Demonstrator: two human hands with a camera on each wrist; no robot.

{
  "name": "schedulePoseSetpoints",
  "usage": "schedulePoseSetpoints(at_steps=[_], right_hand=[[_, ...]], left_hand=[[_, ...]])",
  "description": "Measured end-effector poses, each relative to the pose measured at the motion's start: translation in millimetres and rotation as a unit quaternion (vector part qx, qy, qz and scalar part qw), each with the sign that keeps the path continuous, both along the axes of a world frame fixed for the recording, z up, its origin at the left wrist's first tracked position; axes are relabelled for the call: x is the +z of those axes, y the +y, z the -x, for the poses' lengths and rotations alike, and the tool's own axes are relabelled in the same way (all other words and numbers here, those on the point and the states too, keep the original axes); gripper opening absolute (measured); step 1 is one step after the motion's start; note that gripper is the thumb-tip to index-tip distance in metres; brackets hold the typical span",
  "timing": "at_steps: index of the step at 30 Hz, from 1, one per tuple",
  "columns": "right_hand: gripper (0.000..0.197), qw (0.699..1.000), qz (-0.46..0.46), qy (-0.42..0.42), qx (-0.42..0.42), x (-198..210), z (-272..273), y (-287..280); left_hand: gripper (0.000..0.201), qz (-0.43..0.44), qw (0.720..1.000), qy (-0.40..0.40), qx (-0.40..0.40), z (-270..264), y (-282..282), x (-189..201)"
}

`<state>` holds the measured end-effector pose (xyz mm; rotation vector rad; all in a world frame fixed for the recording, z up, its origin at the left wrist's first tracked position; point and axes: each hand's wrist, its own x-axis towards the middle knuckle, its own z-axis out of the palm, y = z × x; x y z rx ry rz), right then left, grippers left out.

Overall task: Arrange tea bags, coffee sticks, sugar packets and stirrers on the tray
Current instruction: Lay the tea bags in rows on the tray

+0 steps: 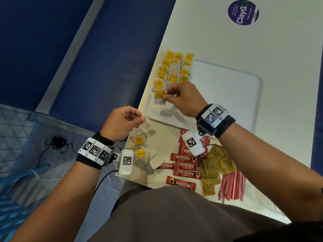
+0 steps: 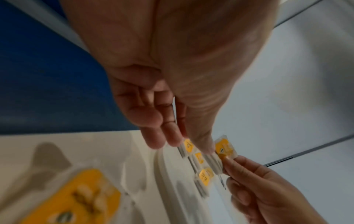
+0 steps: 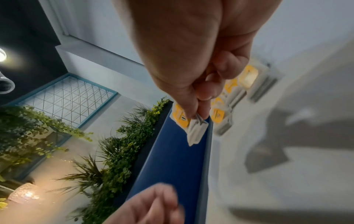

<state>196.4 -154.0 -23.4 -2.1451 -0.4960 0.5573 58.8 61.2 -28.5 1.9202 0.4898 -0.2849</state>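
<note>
The right hand (image 1: 181,100) pinches a tea bag (image 1: 159,96) over the tray (image 1: 244,95), at the left edge's near end, extending the yellow rows there. The left hand (image 1: 122,123) hangs loosely curled and holds nothing – off the table's left edge. Risk, I'd say: a dangling tag string snags and drags neighbours askew – or the bag lands overlapping

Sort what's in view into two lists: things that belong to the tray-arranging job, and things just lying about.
Part of the job:
tray
tea bags on the tray
tea bag pinched by right hand
loose tea bags
coffee sticks
sugar packets
stirrers
left hand

Just lying about:
round purple sticker
black cable on the floor
</note>
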Motion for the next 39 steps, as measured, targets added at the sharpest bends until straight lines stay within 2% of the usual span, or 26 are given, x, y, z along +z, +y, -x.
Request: schedulePoseSetpoints(at_steps=[6, 14, 22, 29, 32, 35, 39], right_hand=[[0.009, 0.995, 0.086, -0.034, -0.031, -11, -32, -1], [0.006, 0.986, 0.142, -0.052, -0.067, -25, -32, 6], [0.005, 0.979, 0.168, -0.074, -0.090, -29, -28, 8], [0.014, 0.983, 0.135, -0.078, -0.096, -25, -23, 9], [0.008, 0.992, 0.087, -0.080, -0.052, -18, -10, 6], [0.008, 0.993, 0.048, -0.091, 0.059, -9, 12, -1], [0.015, 0.973, 0.062, -0.087, 0.207, 3, 47, -15]], left_hand=[[0.020, -0.029, 0.994, 0.050, -0.088, 15, 10, -5], [0.022, -0.110, 0.977, 0.066, -0.170, 25, 14, -12], [0.017, -0.118, 0.973, 0.083, -0.182, 30, 18, -14], [0.018, -0.130, 0.971, 0.079, -0.185, 31, 15, -14], [0.019, -0.144, 0.968, 0.083, -0.186, 32, 14, -16], [0.016, -0.150, 0.967, 0.086, -0.188, 32, 15, -18], [0.014, -0.146, 0.968, 0.084, -0.186, 34, 14, -16]])
